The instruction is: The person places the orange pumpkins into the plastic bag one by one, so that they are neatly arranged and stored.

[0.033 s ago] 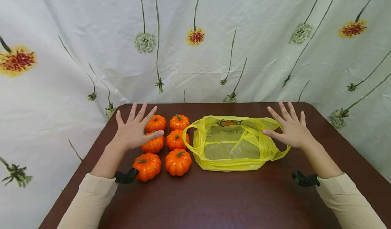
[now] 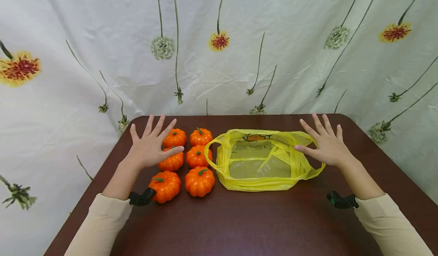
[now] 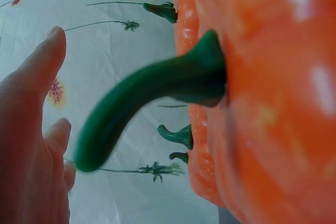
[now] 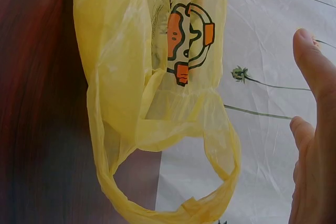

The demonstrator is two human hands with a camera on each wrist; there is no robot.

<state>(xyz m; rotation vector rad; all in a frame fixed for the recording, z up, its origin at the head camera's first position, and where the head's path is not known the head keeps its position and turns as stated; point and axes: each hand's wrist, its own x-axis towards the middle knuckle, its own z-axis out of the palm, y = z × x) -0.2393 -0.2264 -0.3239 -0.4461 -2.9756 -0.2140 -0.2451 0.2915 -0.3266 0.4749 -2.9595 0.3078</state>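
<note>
My left hand (image 2: pixel 148 147) hovers with spread fingers over the left column of small orange pumpkins (image 2: pixel 165 187), holding nothing. In the left wrist view a pumpkin (image 3: pixel 278 98) with a curved green stem (image 3: pixel 152 85) fills the right side, close to the hand. A yellow plastic bag (image 2: pixel 256 184) lies open-mouthed on the table, its two loop handles out to the sides. Above its right handle is my right hand (image 2: pixel 328 146), fingers spread and nothing in them. The right wrist view shows the bag's handle (image 4: pixel 168 216) and a printed cartoon face (image 4: pixel 194 40), apart from the fingers.
Several pumpkins stand in two columns at left, such as the front one (image 2: pixel 200 182) near the bag. The dark brown table (image 2: pixel 232 225) has rounded far corners. Behind it hangs a white flower-patterned cloth (image 2: pixel 294 58). A black band (image 2: pixel 342 200) sits on each wrist.
</note>
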